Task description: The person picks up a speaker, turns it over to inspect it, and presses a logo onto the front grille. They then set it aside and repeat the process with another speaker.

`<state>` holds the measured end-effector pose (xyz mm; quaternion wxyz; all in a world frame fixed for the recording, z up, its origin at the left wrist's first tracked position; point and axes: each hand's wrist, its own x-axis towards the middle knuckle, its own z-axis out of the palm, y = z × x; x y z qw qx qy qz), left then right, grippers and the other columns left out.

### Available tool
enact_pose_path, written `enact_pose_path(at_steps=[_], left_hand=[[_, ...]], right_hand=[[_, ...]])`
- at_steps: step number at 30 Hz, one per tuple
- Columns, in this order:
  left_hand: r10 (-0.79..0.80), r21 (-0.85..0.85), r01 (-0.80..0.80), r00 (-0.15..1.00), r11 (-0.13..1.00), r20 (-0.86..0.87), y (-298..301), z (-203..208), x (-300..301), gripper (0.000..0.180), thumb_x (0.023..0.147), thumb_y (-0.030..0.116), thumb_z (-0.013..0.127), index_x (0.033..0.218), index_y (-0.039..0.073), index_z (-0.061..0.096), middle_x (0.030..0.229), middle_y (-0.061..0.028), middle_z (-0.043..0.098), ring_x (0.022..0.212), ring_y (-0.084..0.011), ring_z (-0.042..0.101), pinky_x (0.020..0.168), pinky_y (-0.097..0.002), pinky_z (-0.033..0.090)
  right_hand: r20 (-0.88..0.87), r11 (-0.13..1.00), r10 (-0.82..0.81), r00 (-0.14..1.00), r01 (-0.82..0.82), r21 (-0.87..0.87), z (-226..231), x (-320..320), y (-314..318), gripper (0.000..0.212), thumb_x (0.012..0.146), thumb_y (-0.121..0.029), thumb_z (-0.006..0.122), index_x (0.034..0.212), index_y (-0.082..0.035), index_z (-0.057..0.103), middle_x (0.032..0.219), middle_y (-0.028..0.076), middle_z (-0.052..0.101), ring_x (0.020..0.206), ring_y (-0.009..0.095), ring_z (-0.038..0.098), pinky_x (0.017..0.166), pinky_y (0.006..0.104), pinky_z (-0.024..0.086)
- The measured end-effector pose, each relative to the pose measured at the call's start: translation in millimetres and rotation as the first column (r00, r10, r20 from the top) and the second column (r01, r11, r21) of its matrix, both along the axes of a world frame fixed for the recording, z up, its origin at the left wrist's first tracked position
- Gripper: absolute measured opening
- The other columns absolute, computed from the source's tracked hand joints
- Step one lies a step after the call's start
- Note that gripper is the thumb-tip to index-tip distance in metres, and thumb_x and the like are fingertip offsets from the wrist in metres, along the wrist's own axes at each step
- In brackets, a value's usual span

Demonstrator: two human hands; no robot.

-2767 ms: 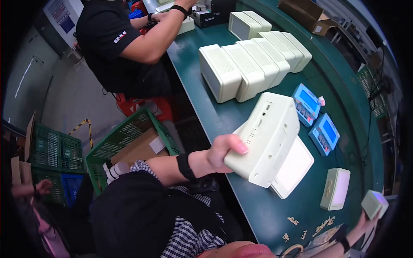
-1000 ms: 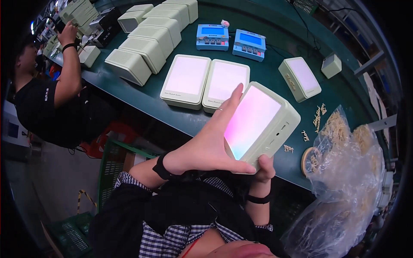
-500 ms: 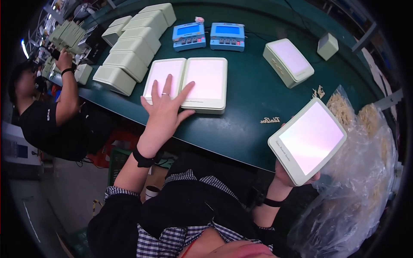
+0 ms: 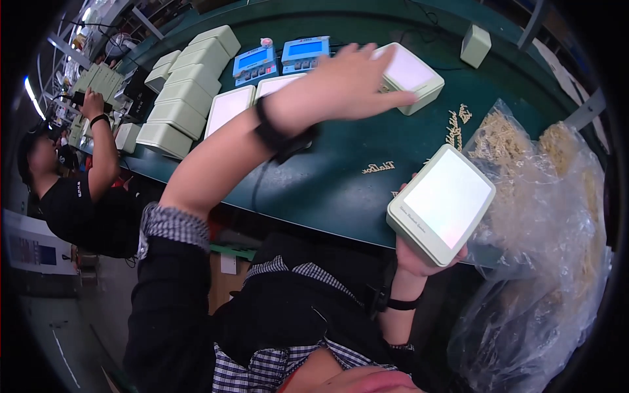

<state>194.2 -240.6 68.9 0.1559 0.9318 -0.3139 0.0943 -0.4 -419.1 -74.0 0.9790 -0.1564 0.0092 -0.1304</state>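
Note:
My right hand (image 4: 414, 258) supports a pale green box-shaped speaker (image 4: 440, 208) from below, tilted, its glossy white front facing up. Stretched across the table, my left hand (image 4: 354, 84) has its fingers apart and is slightly blurred. Its fingertips overlap another speaker (image 4: 427, 82) lying front up; whether they touch it I cannot tell. Behind my left forearm lie two more speakers side by side, the left one (image 4: 229, 107) showing its white front and the other mostly hidden. Cut-out letter pieces (image 4: 379, 168) in a light wood colour lie on the green table.
Several pale green boxes (image 4: 181, 101) stand in rows at the back left. Two blue devices with screens (image 4: 306, 50) are behind my left arm. A small pale box (image 4: 476, 46) stands far right. Clear plastic bags (image 4: 524, 255) of letter pieces hang over the right edge. A co-worker (image 4: 72, 190) sits left.
My left hand has left the two side-by-side speakers and swung right to the far speaker. The speaker in my right hand is turned slightly, showing more of its side. The whole view has shifted.

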Motion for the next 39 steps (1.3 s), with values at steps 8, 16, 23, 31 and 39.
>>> enact_pose_path(at_steps=[8,16,23,31,39], left_hand=[[0.219,0.394,-0.166,0.971,0.904,-0.093,-95.0,-75.3,94.2,0.112,0.074,0.070,0.066,0.156,0.010,0.020,0.160,-0.0252,0.013,0.143,-0.0550,0.015,0.103,-0.0724,0.031],[-0.268,0.337,0.401,0.886,0.852,-0.379,-6.8,-16.1,48.9,0.118,0.068,0.069,0.068,0.154,0.004,0.021,0.152,-0.0392,0.018,0.141,-0.0475,0.031,0.111,-0.0474,0.036],[0.299,0.460,-0.193,0.939,0.867,-0.170,-49.1,-33.0,25.5,0.117,0.064,0.065,0.071,0.156,0.012,0.021,0.152,-0.0385,0.020,0.129,-0.0462,0.046,0.101,-0.0484,0.046],[0.178,0.184,-0.101,0.863,0.978,-0.473,-10.2,-10.9,34.0,0.112,0.061,0.050,0.077,0.154,0.012,0.028,0.139,-0.0305,0.046,0.114,-0.0370,0.058,0.089,-0.0371,0.051],[-0.432,-0.708,-0.258,0.641,0.658,-0.635,63.5,15.1,-68.5,0.100,0.063,0.032,0.072,0.150,0.002,0.034,0.131,-0.0188,0.056,0.112,-0.0255,0.061,0.096,-0.0302,0.047]], right_hand=[[-0.010,1.000,-0.007,1.000,0.007,0.024,-5.4,4.4,-3.6,0.105,0.075,-0.065,0.063,0.157,-0.015,0.019,0.154,0.027,0.026,0.137,0.050,0.033,0.111,0.0625,0.031],[-0.054,0.999,-0.012,0.998,0.014,0.039,8.9,7.2,-1.4,0.104,0.077,-0.067,0.060,0.157,-0.015,0.019,0.155,0.024,0.027,0.138,0.048,0.034,0.111,0.0623,0.031],[-0.045,0.999,-0.003,0.999,0.002,-0.040,3.9,6.9,-0.2,0.102,0.076,-0.066,0.061,0.156,-0.018,0.021,0.156,0.019,0.028,0.139,0.048,0.033,0.112,0.0629,0.029],[-0.012,0.999,-0.035,0.999,0.035,0.020,6.7,7.6,2.0,0.090,0.081,-0.059,0.058,0.154,-0.018,0.027,0.153,0.016,0.036,0.138,0.042,0.038,0.110,0.0631,0.032],[0.136,0.998,-0.045,0.990,0.050,-0.034,-9.1,5.3,9.3,0.068,0.088,-0.037,0.052,0.143,0.002,0.040,0.134,0.018,0.055,0.120,0.031,0.058,0.102,0.0437,0.048]])
